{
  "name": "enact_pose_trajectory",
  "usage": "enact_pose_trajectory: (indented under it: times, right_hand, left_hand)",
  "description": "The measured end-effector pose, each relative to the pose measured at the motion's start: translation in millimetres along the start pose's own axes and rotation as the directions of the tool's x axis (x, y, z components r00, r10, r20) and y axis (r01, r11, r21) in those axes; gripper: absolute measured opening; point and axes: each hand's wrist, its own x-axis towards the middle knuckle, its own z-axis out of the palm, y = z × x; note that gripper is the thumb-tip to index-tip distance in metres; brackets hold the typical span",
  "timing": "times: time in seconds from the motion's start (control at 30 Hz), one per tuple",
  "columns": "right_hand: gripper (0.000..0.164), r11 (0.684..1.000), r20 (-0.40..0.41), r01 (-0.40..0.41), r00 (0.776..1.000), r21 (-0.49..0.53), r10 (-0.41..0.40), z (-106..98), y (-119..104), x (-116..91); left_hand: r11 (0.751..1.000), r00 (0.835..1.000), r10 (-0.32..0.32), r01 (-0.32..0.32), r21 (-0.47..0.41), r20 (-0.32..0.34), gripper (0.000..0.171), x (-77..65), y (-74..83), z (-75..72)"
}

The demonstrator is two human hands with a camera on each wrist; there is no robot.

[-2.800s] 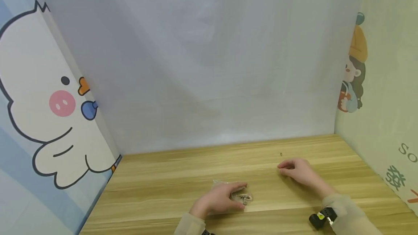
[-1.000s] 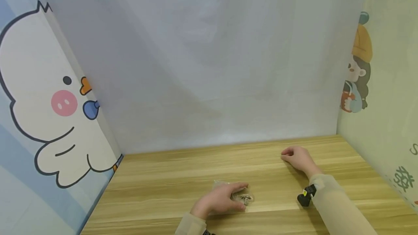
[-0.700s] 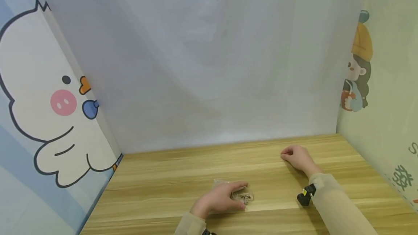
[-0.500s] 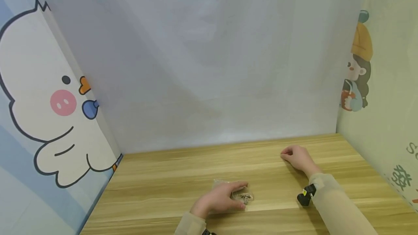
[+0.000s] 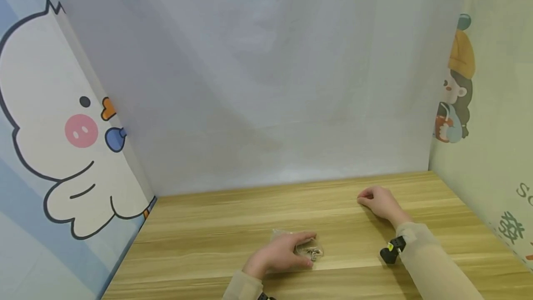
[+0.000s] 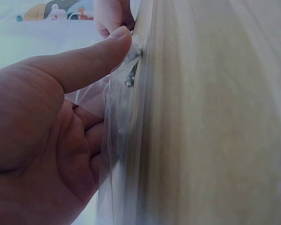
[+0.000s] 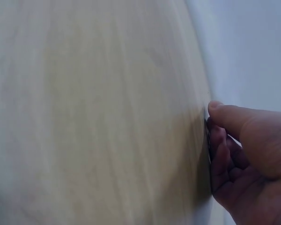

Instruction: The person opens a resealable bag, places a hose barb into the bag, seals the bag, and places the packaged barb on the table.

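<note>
My left hand (image 5: 280,253) rests over a clear plastic bag (image 5: 282,233) on the table, thumb and forefinger spread apart. Small silvery metal parts (image 5: 313,255) that look like screws lie at the bag's end between them. In the left wrist view, the thumb lies along the bag's near side and the other fingers are partly behind the film. Further back on the right, my right hand (image 5: 380,202) has its thumb and forefinger together, low at the tabletop. A small metal piece seen there before is hidden by these fingertips.
The wood-grain table (image 5: 200,226) ends at a pale hanging cloth (image 5: 266,105) behind. Printed cloth walls stand at the left (image 5: 50,105) and right (image 5: 491,105). A small black wrist camera (image 5: 389,255) hangs under the right sleeve.
Since the earliest frame my right hand has moved back to where the small piece stood and covered it. During the last second neither hand has visibly moved. The left stays on the bag.
</note>
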Motion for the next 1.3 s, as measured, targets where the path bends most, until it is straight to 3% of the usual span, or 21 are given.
enact_pose_trajectory:
  times: [0.73, 1.0, 1.3]
  right_hand:
    - [0.021, 0.995, 0.060, -0.001, 0.998, 0.099, -0.005, 7, -22, -27]
    - [0.014, 0.987, 0.061, 0.063, 0.996, 0.146, -0.072, 14, -35, -39]
    - [0.014, 0.981, 0.085, 0.057, 0.994, 0.187, -0.074, 22, -47, -50]
  left_hand:
    - [1.000, 1.000, -0.002, 0.003, -0.022, 0.004, 0.075, -0.5, -0.1, -0.4]
    - [1.000, 1.000, -0.006, 0.006, -0.018, 0.004, 0.075, -0.3, -0.8, 0.3]
    - [1.000, 1.000, 0.010, -0.010, -0.014, 0.002, 0.076, 0.0, -2.4, 0.1]
